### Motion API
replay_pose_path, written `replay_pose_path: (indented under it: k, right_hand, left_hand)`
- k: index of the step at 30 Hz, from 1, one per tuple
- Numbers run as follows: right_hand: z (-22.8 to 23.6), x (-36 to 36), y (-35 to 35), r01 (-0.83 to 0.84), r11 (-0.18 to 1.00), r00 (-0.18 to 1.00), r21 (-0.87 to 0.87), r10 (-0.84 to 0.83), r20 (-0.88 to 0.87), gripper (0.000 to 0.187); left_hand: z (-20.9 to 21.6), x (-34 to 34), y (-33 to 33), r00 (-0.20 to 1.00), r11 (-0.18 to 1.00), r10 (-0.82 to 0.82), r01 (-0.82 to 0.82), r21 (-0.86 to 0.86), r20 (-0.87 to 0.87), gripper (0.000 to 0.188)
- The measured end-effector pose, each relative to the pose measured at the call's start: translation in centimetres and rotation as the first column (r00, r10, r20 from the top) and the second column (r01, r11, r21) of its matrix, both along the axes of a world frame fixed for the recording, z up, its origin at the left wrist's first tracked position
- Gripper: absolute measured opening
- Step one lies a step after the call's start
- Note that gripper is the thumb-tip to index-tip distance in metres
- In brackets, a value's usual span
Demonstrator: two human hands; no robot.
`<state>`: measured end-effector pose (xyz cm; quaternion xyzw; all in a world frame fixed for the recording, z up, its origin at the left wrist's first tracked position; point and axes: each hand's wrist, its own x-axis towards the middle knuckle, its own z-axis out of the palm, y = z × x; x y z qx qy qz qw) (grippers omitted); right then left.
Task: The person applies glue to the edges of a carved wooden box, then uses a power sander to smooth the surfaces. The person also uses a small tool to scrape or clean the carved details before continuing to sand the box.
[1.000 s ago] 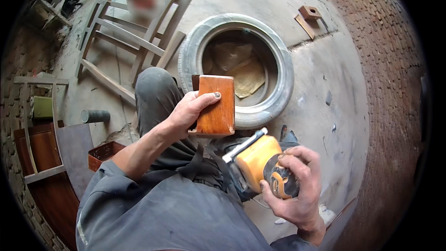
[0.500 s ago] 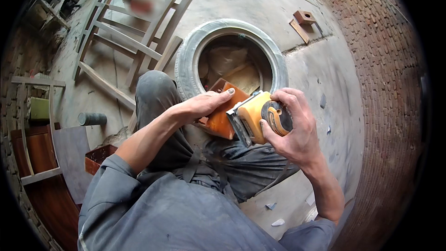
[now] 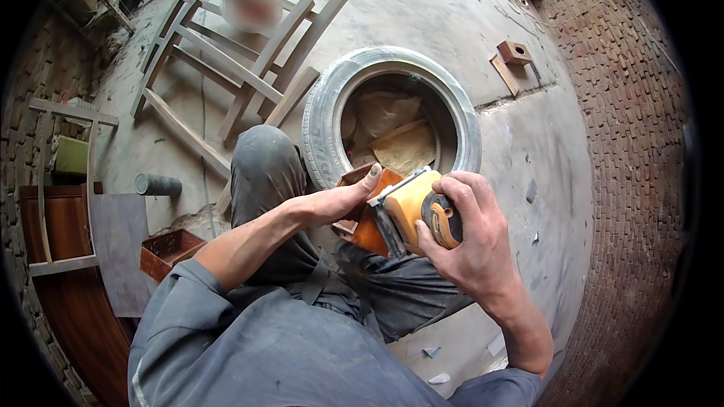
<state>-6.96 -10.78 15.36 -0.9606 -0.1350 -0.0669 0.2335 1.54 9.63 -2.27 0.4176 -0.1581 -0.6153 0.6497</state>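
My right hand [image 3: 477, 240] is wrapped round the rounded head of a yellow and black power sander [image 3: 407, 209]. The sander is tilted on its side, its flat pad turned toward a small orange-brown wooden box [image 3: 367, 234]. Pad and box face seem to meet, though the contact itself is hidden behind the sander. My left hand [image 3: 332, 205] grips the box by its wall, thumb along the upper edge and fingers out of sight. Both things are held above my lap, at the near rim of a grey, dusty tyre [image 3: 320, 139] with sacking inside.
A wooden frame [image 3: 237, 68] lies at the far left beside a blurred round container [image 3: 253, 9]. A second reddish box [image 3: 167, 250], a dark cylinder [image 3: 158, 185] and a grey panel [image 3: 121, 256] are left of me. Beyond the tyre at right is a small block [image 3: 514, 52]; a brick wall [image 3: 626, 181] rises farther right.
The sander has moved leftward across the box face and now covers more of it. The box has turned slightly in my left hand. The whole view has shifted a little.
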Motion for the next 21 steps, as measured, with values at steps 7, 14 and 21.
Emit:
replay_pose_path:
  k: [7, 14, 21]
  right_hand:
    - [-0.1, 0.1, -0.3, 0.002, 1.000, 1.000, 0.003, -0.002, -0.019, 0.047]
    - [0.7, -1.7, -0.2, -0.035, 0.999, 0.999, -0.012, 0.035, -0.041, 0.046]
    - [1.7, -2.1, -3.0, -0.026, 1.000, 0.989, 0.011, 0.027, -0.145, 0.042]
  left_hand:
    - [0.3, 0.0, -0.5, 0.997, 0.998, 0.046, -0.048, 0.042, 0.054, 0.100]
    - [-0.5, -0.6, -1.8, 0.985, 0.984, 0.172, -0.173, 0.033, 0.028, 0.073]
    - [2.1, 0.6, -3.0, 0.978, 0.971, 0.200, -0.206, 0.121, 0.057, 0.041]
